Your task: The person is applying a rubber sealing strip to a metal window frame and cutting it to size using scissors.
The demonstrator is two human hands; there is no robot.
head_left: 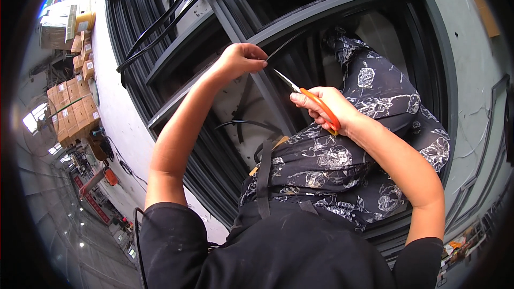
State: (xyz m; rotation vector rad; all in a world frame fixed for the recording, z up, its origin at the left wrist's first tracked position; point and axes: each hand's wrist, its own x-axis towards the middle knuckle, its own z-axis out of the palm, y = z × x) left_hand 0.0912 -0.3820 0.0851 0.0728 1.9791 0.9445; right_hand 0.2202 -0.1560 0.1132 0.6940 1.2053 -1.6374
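Note:
My left hand [240, 63] is closed in a pinch on the end of a thin black strip [289, 40], which runs off to the upper right over the frame. In my right hand [329, 106] are scissors with orange handles [319, 103], their pale blades pointing up and left toward my left fingertips. The blade tips come close to the strip's end; whether they touch it I cannot tell. Beneath both hands lies a large dark grey frame [342, 3] with crossing bars. My legs, in black patterned cloth, rest inside its right part.
Long black strips [176, 15] loop across the frame's upper left, and another curved strip [243, 123] lies in a lower opening. Stacked cardboard boxes [72, 109] stand at the far left on the pale floor [115, 96]. More dark frame pieces [482, 166] lie at the right.

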